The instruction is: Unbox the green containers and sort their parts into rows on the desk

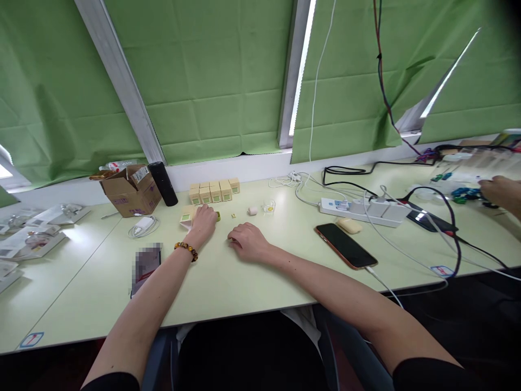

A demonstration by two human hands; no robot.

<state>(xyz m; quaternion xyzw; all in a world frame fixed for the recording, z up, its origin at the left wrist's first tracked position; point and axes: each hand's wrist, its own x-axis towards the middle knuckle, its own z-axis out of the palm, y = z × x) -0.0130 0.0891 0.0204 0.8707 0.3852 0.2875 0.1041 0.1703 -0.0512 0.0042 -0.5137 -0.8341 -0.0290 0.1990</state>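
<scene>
Left hand (204,221): palm down, fingers bent at the right side of a small cream carton with a green label (186,217), left of centre on the table. Fingertips are hidden, so can't say if it's grasping the carton or just resting on it. A small olive-green piece (218,216) sits right at the fingertips; contact unclear. Right hand (248,239): on the table just to the right, fingers loosely curled; can't see under them, so unclear if anything's held.

Carton's inside isn't visible. Beyond the hands, left to right: a tiny yellow-green square piece (233,216), a pale pink rounded object (253,210), a small clear plastic item with a yellow bit in it (269,206).

Far side, behind the left hand: a row of small tan cartons with green labels (214,192), side by side, contents hidden. Farther left: a brown cardboard box (132,191), flaps up, interior hidden, beside a black cylinder (163,183). Left edge: white trays (44,247) holding clear, shiny items.

Right: a black phone with an orange edge (345,245), plugged into a white cable; white power strip (360,212) beyond. Far right: another person's hand (502,191) at dark blue-green pieces (466,194).
</scene>
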